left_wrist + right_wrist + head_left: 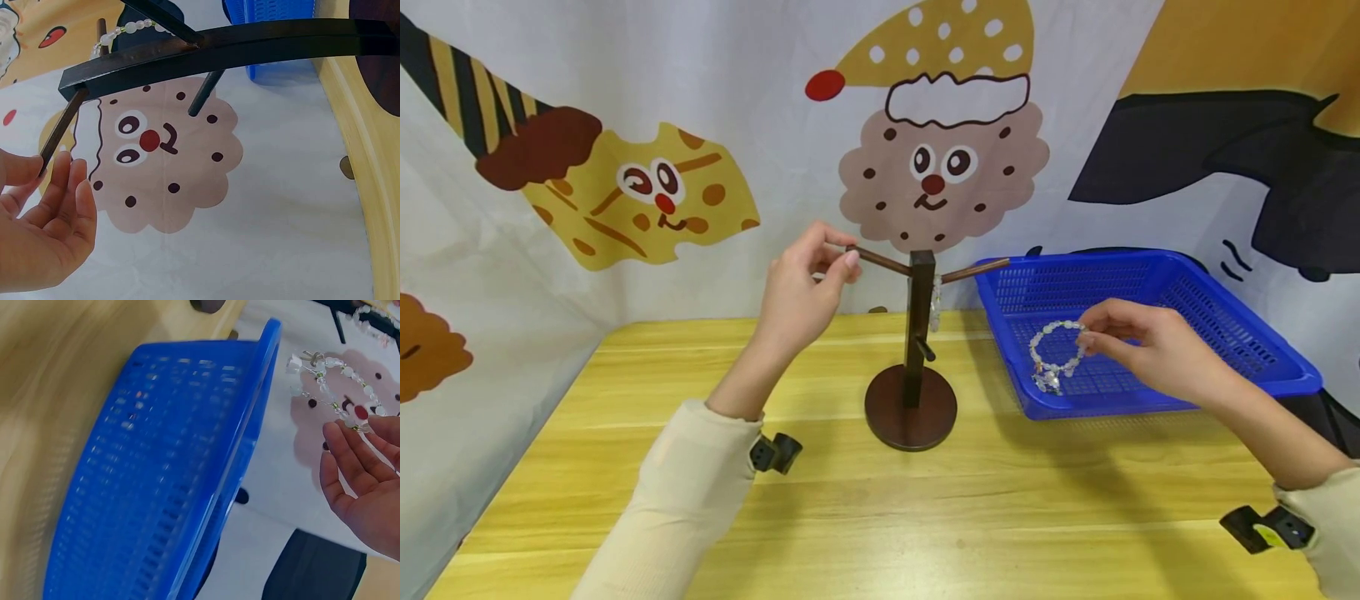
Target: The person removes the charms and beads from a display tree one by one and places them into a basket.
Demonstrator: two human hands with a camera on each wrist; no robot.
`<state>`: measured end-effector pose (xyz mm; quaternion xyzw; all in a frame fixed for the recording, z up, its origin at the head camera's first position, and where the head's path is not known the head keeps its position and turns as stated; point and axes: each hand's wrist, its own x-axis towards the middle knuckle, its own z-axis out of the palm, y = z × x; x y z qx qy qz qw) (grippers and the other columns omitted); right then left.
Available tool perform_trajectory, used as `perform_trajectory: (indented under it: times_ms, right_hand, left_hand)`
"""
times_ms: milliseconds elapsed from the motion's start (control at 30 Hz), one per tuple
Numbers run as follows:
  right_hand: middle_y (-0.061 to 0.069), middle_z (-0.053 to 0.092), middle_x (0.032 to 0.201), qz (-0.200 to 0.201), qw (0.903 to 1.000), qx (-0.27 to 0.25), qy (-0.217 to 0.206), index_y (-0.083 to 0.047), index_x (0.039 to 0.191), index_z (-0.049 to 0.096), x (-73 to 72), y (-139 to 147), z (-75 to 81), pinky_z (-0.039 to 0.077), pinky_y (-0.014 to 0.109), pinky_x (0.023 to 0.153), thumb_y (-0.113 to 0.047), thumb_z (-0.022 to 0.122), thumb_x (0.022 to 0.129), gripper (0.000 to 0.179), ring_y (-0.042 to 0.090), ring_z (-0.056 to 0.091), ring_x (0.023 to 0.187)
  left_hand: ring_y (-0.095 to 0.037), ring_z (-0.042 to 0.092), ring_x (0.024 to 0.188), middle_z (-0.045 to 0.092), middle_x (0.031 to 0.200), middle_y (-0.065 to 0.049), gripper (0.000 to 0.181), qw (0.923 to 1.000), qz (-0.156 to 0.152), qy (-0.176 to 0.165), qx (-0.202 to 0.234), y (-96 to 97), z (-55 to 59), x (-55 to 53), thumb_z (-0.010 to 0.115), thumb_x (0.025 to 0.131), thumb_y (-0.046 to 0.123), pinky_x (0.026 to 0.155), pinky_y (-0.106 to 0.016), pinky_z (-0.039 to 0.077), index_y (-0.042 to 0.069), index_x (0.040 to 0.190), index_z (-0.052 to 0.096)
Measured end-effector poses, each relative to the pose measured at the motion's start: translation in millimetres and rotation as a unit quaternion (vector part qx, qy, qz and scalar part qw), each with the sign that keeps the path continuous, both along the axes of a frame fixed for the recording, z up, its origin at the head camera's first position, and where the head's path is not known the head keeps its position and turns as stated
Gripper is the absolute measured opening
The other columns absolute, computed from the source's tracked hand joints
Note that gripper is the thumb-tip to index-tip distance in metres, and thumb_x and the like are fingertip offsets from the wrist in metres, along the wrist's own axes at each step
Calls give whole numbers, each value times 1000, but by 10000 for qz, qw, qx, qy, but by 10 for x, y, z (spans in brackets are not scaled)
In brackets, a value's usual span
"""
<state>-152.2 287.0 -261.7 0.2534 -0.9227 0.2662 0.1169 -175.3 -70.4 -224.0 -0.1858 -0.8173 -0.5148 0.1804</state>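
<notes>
A dark wooden stand (919,333) with pegs and a round base is upright on the table. My left hand (805,287) pinches the tip of its upper left peg (882,260) between thumb and finger, as the left wrist view (59,134) also shows. On the upper right peg (976,270) hangs one beaded bracelet (936,304). My right hand (1150,346) pinches a second bracelet (1037,343), of clear and whitish beads with a small charm, at its right side. That bracelet dangles above the blue basket; in the right wrist view it hangs from the fingertips (340,434).
The blue plastic basket (1247,333) with perforated walls stands at the right, close beside the stand. A lower peg (925,348) juts from the post toward the front. Behind the wooden table (880,517) hangs a cloth (715,83) printed with cartoon food.
</notes>
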Motion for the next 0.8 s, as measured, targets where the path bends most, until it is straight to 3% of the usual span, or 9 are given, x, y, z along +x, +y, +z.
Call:
perform_trajectory:
  times_ms: [233, 800]
  right_hand:
    - [0, 65, 81, -330, 9991, 155, -193, -6, 95, 62, -6, 157, -54, 45, 11, 62, 0, 59, 87, 10, 0, 60, 72]
    - [3, 64, 84, -317, 9965, 25, -777, -6, 97, 61, 21, 257, -301, 48, 20, 59, 0, 58, 87, 12, 4, 61, 74]
  left_hand:
    - [-17, 60, 73, 65, 80, -8, 10, 10000, -7, -36, 30, -3, 5, 2, 53, 93, 11, 54, -29, 39, 5, 100, 58]
    - [-17, 59, 73, 65, 81, -7, 11, 9999, -15, -124, 50, -9, 4, 3, 52, 93, 12, 55, -30, 40, 6, 101, 57]
